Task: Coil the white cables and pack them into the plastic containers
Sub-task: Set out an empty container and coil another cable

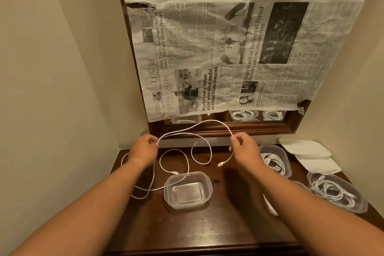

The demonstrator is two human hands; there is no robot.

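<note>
A long white cable [199,123] arches in the air between my two hands. My left hand [144,147] pinches it at the left, my right hand [244,146] pinches it at the right, and its plug end [220,164] dangles below my right hand. More of the cable lies in loose loops [164,167] on the dark wooden table [207,230]. An empty clear plastic container [188,190] stands below my hands, with a cable strand over its left rim. Two clear containers at the right [276,161] [336,192] hold coiled white cables.
Two white lids [304,146] [318,164] lie at the back right corner. Another white piece [270,206] shows under my right forearm. A wood-framed mirror [228,129] covered with newspaper stands at the back. Cream walls close in left and right.
</note>
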